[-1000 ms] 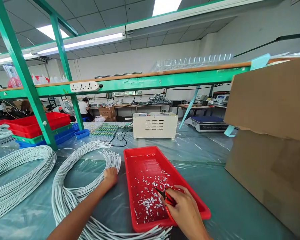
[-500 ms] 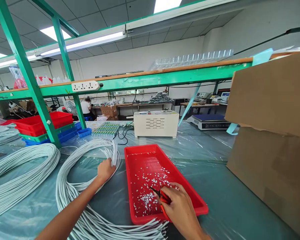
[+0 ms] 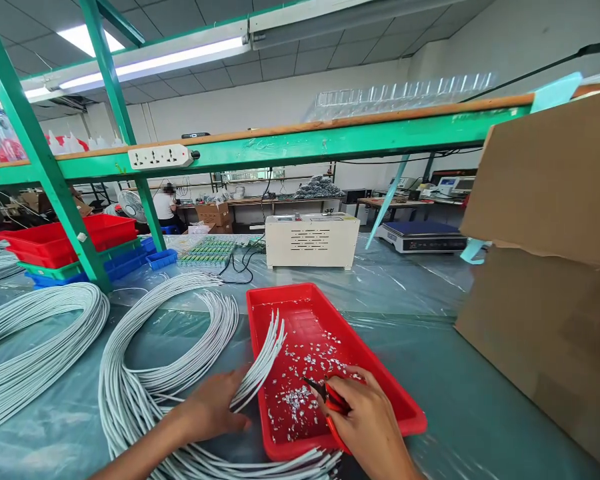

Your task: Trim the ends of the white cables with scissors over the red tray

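Observation:
My left hand point(image 3: 215, 408) is curled round a bundle of white cables point(image 3: 263, 363), its thumb standing a little apart from the fingers. The cable ends rise from the hand and curve over the left rim of a red tray point(image 3: 330, 312). In my right hand point(image 3: 363, 410) are red-handled wire cutters point(image 3: 336, 403), their dark tips pointing left over the tray. Small silvery-white scraps point(image 3: 297, 400) lie scattered across the tray floor. Left of the tray lies a large coil of white cables point(image 3: 117, 387); more cable ends point(image 3: 315, 460) reach the tray's near edge.
Another cable coil point(image 3: 45, 360) lies at the far left, before stacked red, green and blue trays point(image 3: 65, 243). Behind the red tray stands a cream machine point(image 3: 311, 241). A scale point(image 3: 420, 237) and a large cardboard box point(image 3: 545, 267) occupy the right. A green shelf beam point(image 3: 300, 147) crosses above.
My left hand has come nearer, bringing the bundle's ends from the far side of the coil to over the tray. My right hand stays almost in place with the wire cutters.

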